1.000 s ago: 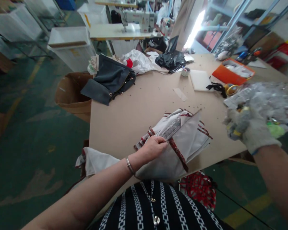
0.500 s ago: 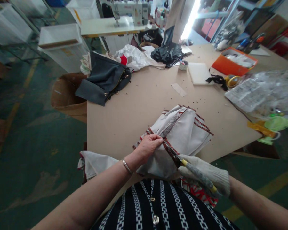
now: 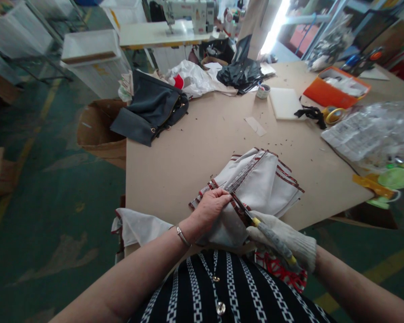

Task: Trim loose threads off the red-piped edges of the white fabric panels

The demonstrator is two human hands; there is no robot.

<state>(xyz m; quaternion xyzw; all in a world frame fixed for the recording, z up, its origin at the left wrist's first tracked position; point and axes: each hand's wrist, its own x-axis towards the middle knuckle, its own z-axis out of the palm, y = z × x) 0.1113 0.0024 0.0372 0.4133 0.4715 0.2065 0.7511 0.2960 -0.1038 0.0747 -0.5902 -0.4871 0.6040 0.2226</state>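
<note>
A stack of white fabric pieces (image 3: 261, 179) with dark red patterned edging lies near the table's front edge. My bare left hand (image 3: 211, 205) pinches the edging of the top piece between thumb and fingers. In a white knit glove, my right hand (image 3: 279, 235) is closed around scissors (image 3: 271, 235) whose handles are wrapped in grey and yellow. The blades point up and left along the edging, close to my left fingertips; whether they are parted is too small to tell. Another white fabric piece (image 3: 143, 226) hangs over the table edge beside my left forearm.
On the table (image 3: 161, 175) a dark bag (image 3: 155, 101) lies at the back left. A black plastic bag (image 3: 242, 72), tape roll (image 3: 263, 91), orange box (image 3: 336, 86) and clear plastic bags (image 3: 366, 132) line the back and right. A cardboard box (image 3: 99, 130) stands left of the table.
The scissors and my right hand have shifted slightly up and left along the edging, nearer my left fingers. My left hand keeps its pinch. The whole view has moved a little.
</note>
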